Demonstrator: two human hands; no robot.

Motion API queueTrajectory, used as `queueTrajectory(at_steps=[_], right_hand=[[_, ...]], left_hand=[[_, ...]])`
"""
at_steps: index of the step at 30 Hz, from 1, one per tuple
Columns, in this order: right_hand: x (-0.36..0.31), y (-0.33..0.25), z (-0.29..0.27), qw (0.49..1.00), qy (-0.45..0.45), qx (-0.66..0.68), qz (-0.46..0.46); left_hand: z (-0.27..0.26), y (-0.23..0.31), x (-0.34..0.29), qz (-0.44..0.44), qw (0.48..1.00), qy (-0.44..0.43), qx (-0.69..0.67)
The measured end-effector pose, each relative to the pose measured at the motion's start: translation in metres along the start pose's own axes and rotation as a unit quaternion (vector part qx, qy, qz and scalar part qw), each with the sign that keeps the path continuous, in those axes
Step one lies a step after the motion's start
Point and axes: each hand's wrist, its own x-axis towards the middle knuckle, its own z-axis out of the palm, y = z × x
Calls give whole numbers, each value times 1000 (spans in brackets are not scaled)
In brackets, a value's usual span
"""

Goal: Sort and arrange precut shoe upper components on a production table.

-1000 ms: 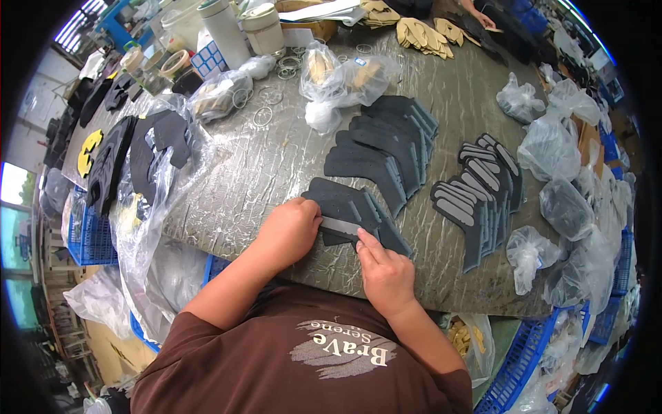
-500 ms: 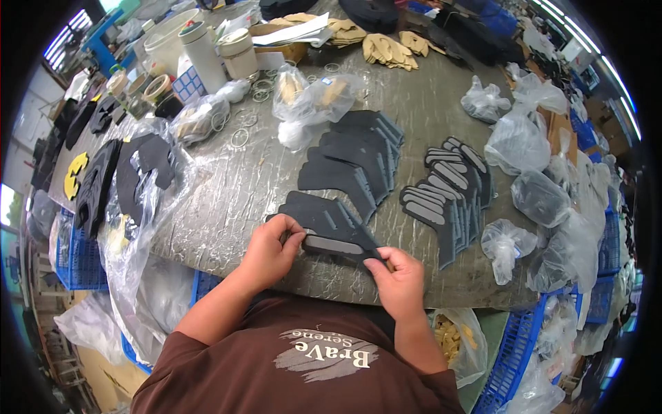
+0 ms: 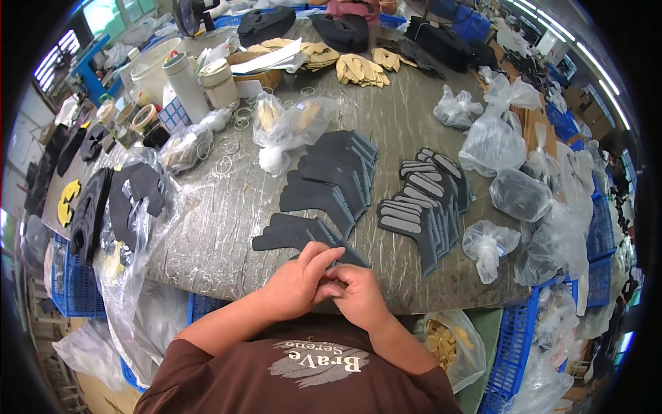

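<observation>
My left hand point(image 3: 300, 283) and my right hand point(image 3: 358, 295) meet at the table's near edge, fingertips together and curled. Whatever lies between them, if anything, is hidden. Just beyond my fingers lie dark grey flat cut pieces point(image 3: 289, 232), angled in shape with narrow slits. Farther back, more of these pieces point(image 3: 314, 193) overlap in a fanned row. On the right is another fanned stack point(image 3: 400, 215), its pieces carrying light grey rounded strips. The strip-marked piece seen earlier between my hands does not show now.
Knotted clear plastic bags point(image 3: 493, 145) crowd the right side. A bag of tan pieces point(image 3: 293, 124) sits behind the fanned row, and tan gloves point(image 3: 362, 70) lie at the back. Cups and a white bottle point(image 3: 185, 86) stand back left. Blue crates point(image 3: 77, 276) flank the table.
My hands have come together from either side of a strip-marked dark piece, which is no longer visible. The view has shifted, showing more of the table's far side.
</observation>
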Motion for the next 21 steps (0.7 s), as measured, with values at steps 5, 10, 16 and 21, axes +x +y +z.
queueTrajectory(at_steps=[5,10,16,21], right_hand=[[1,11,1,995,-52,78,35],[1,23,2,974,-72,185,109],[2,15,3,926,-75,305,207],[0,7,11,966,-41,208,147]], left_hand=[[-5,-1,-5,-18,998,-30,-47],[0,-7,-7,28,996,-38,-80],[-2,-10,-12,-147,946,28,-287],[0,-24,-14,-33,973,30,-225]])
